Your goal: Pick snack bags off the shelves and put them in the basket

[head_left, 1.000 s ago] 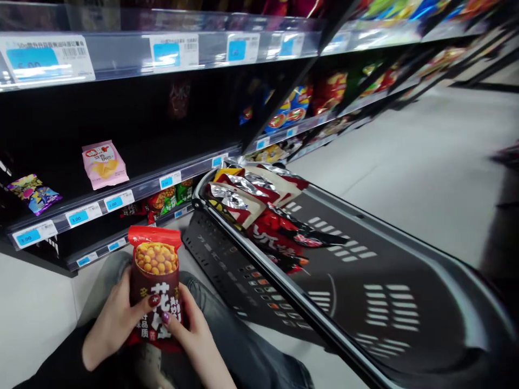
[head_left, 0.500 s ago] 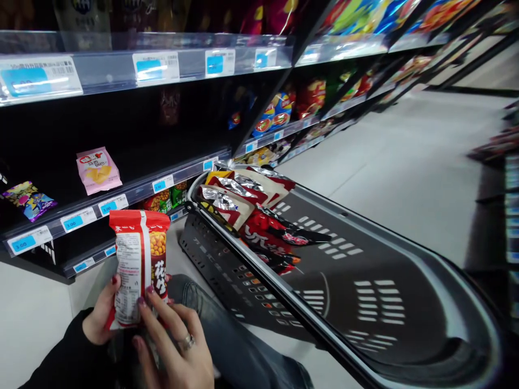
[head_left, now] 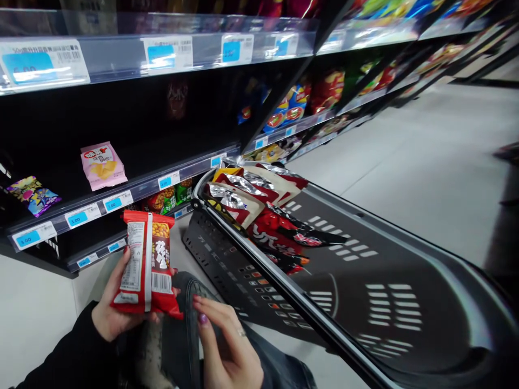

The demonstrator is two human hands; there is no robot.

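Note:
A red snack packet (head_left: pixel 148 262) with peanut pictures, a white text panel and a barcode is held upright by my left hand (head_left: pixel 111 302), its back turned towards me. The thumb lies along its left edge and fingertips show at its right side. My right hand (head_left: pixel 229 340), with a ring on one finger, hovers beside the packet, apart from it. Its fingers are partly bent with a gap at the thumb, and nothing shows in them. To the right stands a grey shopping basket (head_left: pixel 389 265) holding several snack bags (head_left: pixel 279 232) at its far end.
On the shelf ahead lie a pink snack packet (head_left: pixel 103 166) and a purple packet (head_left: pixel 33 195). Price tags (head_left: pixel 83 216) line the shelf edge. Green and red packets (head_left: pixel 172 200) sit on the lower shelf. The aisle floor (head_left: pixel 401 156) stretches to the right.
My right hand has let go of the packet and moved right. The packet is now tilted slightly and shows its barcode. The view has shifted a little, so shelf and basket appear further right.

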